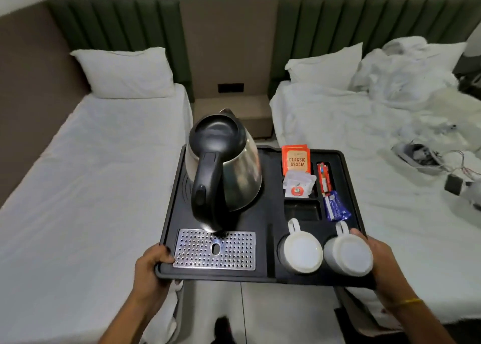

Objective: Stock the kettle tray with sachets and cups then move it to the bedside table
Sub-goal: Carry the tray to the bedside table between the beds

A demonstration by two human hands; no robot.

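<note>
I hold a black kettle tray [270,185] in the air between two beds. My left hand [151,268] grips its near left corner and my right hand [377,255] grips its near right corner. A steel kettle [229,169] with a black lid and handle stands on the tray's left side. Two white cups [302,250] [348,256] lie upside down in the near right wells. An orange Classic Assam sachet [296,160], a white sachet [298,186], red sticks [324,177] and blue sticks [335,208] fill the right compartments. The bedside table [234,109] stands beyond the tray against the wall.
A made bed [91,174] with a pillow lies on the left. On the right an unmade bed [377,148] holds rumpled linen, a magazine [419,156] and cables. A metal drip grate [214,248] sits in the tray's near left. A narrow floor aisle [260,315] runs between the beds.
</note>
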